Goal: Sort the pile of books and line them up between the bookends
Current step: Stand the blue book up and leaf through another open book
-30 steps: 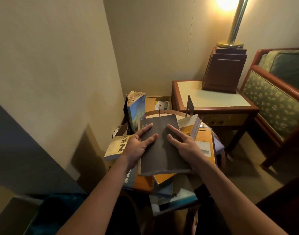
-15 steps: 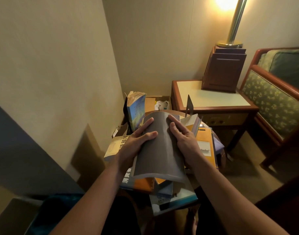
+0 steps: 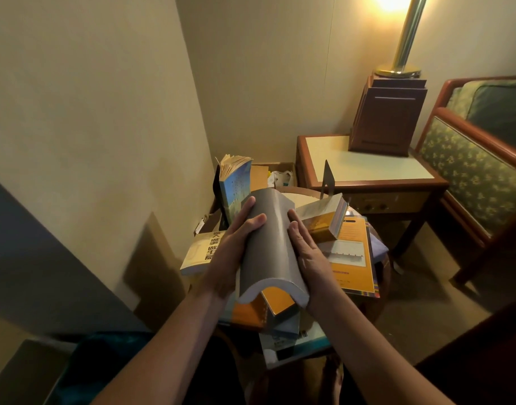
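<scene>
Book-heaped round table (image 3: 297, 197), lamplit corner

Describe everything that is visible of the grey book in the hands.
The grey book is a soft paperback with a plain, matte grey cover and pale page edges. It is bent lengthwise into an arch, hump upward. The left hand presses one long side and the right hand the other. It sits over the pile; an orange book shows under its near end.
</scene>
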`<state>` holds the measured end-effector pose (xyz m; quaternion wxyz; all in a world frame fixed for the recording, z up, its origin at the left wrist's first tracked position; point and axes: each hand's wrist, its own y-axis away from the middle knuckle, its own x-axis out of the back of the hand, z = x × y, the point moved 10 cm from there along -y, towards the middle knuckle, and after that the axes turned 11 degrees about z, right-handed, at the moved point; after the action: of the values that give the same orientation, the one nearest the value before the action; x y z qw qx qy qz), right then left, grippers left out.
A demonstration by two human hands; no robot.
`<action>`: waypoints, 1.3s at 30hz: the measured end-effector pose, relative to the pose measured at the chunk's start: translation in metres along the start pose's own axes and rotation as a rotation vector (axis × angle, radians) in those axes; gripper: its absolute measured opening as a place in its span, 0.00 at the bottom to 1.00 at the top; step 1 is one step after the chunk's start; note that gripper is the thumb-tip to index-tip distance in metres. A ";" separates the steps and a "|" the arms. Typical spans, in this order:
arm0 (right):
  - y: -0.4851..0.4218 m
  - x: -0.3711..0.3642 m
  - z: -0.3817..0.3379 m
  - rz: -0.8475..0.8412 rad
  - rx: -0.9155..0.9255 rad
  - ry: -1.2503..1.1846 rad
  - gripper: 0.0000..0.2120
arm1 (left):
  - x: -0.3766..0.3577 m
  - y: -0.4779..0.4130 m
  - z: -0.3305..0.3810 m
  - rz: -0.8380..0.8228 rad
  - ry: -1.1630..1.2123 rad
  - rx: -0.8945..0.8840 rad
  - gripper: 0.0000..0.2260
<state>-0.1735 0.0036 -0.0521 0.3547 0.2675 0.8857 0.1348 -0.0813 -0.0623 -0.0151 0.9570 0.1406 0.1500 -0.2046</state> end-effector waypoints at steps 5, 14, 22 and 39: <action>0.004 -0.017 0.006 0.063 0.059 -0.052 0.14 | -0.002 -0.003 0.001 0.032 0.082 -0.025 0.23; 0.001 -0.021 -0.028 -0.075 0.236 0.268 0.20 | 0.026 -0.001 0.020 0.035 -0.123 -0.065 0.21; -0.010 -0.020 -0.039 -0.017 0.211 0.294 0.17 | 0.012 0.005 0.009 0.025 -0.114 -0.038 0.21; -0.026 0.013 -0.046 -0.265 0.331 0.707 0.29 | 0.035 -0.034 0.071 0.054 -0.388 -0.137 0.18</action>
<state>-0.2234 -0.0130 -0.0380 -0.0052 0.1420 0.9895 0.0273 -0.0488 -0.1274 0.0305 0.9804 0.0370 -0.0274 -0.1914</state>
